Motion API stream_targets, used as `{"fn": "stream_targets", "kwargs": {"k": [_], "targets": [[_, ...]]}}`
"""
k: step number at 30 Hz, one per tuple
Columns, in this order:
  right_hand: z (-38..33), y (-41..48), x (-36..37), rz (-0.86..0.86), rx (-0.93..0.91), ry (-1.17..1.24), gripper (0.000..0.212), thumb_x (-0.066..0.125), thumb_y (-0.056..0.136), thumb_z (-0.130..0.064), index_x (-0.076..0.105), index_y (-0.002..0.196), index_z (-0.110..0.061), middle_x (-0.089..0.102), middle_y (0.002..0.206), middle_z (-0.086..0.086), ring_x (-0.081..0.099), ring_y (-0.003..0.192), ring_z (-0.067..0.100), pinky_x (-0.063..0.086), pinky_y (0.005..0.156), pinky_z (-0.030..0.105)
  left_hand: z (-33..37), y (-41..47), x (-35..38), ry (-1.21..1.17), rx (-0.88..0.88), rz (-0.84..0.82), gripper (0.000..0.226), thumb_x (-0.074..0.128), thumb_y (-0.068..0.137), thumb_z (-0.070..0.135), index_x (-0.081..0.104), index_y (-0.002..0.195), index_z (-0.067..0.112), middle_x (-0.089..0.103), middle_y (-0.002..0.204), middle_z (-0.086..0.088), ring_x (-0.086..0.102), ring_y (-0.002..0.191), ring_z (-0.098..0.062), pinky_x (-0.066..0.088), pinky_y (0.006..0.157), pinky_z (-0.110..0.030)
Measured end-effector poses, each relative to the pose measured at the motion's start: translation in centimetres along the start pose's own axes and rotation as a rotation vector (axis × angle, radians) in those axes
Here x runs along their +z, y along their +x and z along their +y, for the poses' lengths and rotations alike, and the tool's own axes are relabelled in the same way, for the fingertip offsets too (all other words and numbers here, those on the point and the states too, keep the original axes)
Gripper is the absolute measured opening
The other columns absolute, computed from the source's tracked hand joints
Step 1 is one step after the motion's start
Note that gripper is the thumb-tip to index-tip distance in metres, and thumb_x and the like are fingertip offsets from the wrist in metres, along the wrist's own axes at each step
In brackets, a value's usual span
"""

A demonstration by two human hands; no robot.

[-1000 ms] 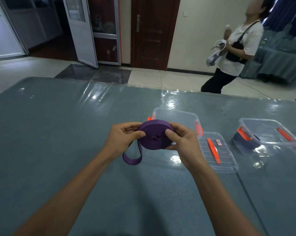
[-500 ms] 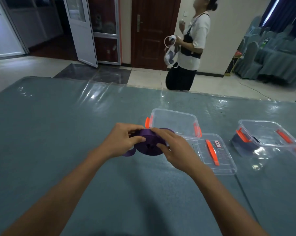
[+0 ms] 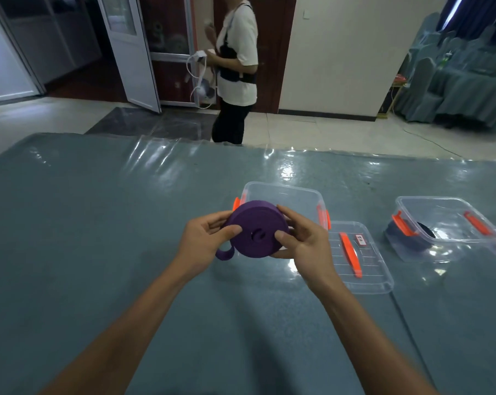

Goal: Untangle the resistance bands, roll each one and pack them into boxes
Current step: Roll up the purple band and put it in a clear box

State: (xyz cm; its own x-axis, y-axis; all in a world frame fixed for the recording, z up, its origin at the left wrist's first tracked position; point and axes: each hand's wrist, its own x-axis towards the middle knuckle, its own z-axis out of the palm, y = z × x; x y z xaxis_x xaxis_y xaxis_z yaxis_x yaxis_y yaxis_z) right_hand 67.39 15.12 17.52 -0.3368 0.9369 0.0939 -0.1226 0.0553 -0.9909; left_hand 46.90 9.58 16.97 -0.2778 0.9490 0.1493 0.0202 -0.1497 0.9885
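Holding a rolled purple resistance band in front of us, we are looking down over a blue-grey table under a shiny clear cover. The band is wound into a thick, flat disc, and we are tilting its round face up toward the camera, above the tabletop. Our left hand is gripping the disc's left edge, thumb pressing on the face and fingers curling behind the rim. Our right hand is clamping the right edge the same way, thumb on the face near the small centre hole. A short loose tail of the band is hanging in a loop below our left hand.

Just behind the roll, a clear plastic box with orange latches is standing open on the table, and the roll is covering part of its near wall. A lid is lying flat just to the right of that box, beside our right wrist, with an orange handle across it. Farther right, well apart from our hands, a second clear box is sitting with a dark roll inside, possibly another band, though glare on the plastic is making that hard to confirm.

Beyond the table, a person in a white top and dark trousers is standing by an open door, holding something white. Chairs in grey-blue covers are lining the far right of the room.
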Motion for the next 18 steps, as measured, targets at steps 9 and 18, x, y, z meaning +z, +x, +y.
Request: {"fn": "stream_targets", "kwargs": {"k": [9, 18], "targets": [[1.9, 2.0, -3.0, -0.381, -0.455, -0.942, 0.074, 0.063, 0.092, -0.009, 0.031, 0.152, -0.037, 0.039, 0.15, -0.012, 0.048, 0.13, 0.017, 0.054, 0.095, 0.041, 0.5, 2.0, 0.8, 0.274, -0.058, -0.214, 0.03, 0.073, 0.085, -0.005, 0.075, 0.103, 0.018, 0.078, 0.092, 0.009, 0.072, 0.088, -0.004, 0.052, 0.079, -0.015], [1.6, 4.3, -5.0, -0.21, -0.163, -0.375, 0.065, 0.069, 0.081, 0.008, 0.062, 0.133, -0.031, 0.062, 0.111, -0.02, 0.059, 0.109, 0.009, 0.055, 0.091, 0.029, 0.0, 4.2, 4.3, 0.107, -0.076, -0.036, 0.023, 0.067, 0.091, 0.005, 0.071, 0.114, 0.007, 0.077, 0.102, -0.002, 0.072, 0.092, -0.013, 0.056, 0.082, -0.025]]}}
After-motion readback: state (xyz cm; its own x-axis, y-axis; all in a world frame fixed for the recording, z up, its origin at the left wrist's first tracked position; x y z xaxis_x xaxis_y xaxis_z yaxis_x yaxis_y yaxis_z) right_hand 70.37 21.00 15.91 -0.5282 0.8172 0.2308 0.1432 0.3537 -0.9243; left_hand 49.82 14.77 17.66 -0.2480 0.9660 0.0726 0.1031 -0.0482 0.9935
